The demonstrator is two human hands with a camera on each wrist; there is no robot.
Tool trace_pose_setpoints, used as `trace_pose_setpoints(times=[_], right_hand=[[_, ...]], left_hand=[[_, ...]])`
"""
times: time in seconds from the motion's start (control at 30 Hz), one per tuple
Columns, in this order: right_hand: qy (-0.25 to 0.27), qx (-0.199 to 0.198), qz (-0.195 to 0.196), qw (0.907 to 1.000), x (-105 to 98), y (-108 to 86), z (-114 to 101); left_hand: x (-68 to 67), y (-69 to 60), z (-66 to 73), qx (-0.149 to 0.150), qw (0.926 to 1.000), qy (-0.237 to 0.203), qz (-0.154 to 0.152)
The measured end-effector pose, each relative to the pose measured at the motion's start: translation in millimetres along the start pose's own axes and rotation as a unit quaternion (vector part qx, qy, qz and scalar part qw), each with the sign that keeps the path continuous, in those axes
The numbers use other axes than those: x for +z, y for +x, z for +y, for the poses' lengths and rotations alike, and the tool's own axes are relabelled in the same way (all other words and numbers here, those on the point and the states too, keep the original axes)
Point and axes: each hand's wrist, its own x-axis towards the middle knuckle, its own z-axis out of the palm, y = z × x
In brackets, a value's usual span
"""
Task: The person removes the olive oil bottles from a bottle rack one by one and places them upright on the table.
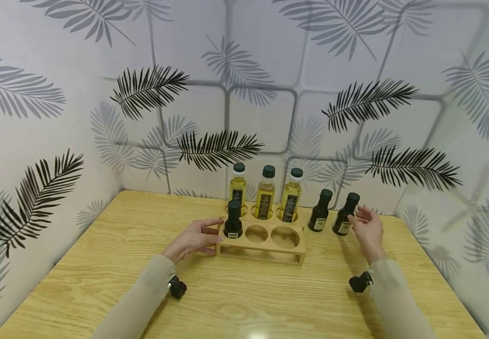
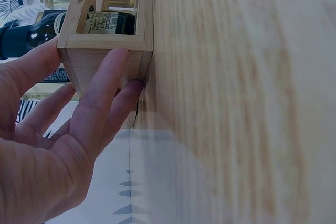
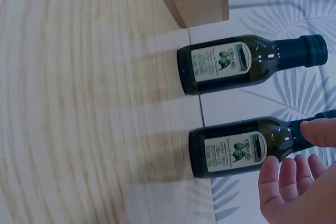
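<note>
A wooden rack (image 1: 265, 246) stands on the desk (image 1: 244, 301), and the left hand (image 1: 192, 239) rests against its left end, fingers apart and fairly straight, touching the end panel and upper edge. In the rack's front row a dark bottle (image 1: 234, 216) sits upright in the leftmost round hole, with two more round holes to its right; in the back row, three yellow bottles (image 1: 264, 200) stand side by side with dark caps and dark labels. To the right of the rack, near the wall (image 1: 261, 113), two more dark bottles stand upright on the desk, slightly apart: the inner bottle (image 1: 318, 219) nearer the rack and the outer bottle (image 1: 344, 221) beyond it. The right hand (image 1: 367, 230) is at the outer bottle, its thumb and fingers parted; in the right wrist view the thumb overlaps the neck and the bent fingertips lie beside the shoulder, though I cannot tell whether they touch the glass. Both these bottles have pale labels (image 3: 236, 151) with green olives. The person wears light sleeves (image 1: 138, 296), with a small black camera (image 1: 177, 287) at each wrist. Dark and grey leaves pattern the wall.
</note>
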Motion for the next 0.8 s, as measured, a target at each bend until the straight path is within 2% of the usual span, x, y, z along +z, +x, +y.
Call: trace_pose_setpoints(times=[0.17,0.43,0.8], right_hand=[[0.058,0.007,0.006,0.9983,5.4,-7.4,-3.3],[0.105,-0.028,-0.043,0.9931,26.5,-21.6,-5.6],[0.105,-0.027,-0.101,0.9889,56.8,-42.9,-15.7]], left_hand=[[-0.1,-1.5,0.6,0.001,1.0,-0.001,0.0],[1.1,-0.8,2.3,0.001,0.9999,-0.001,0.013],[2.4,-0.5,3.3,0.005,0.9999,0.001,0.012]])
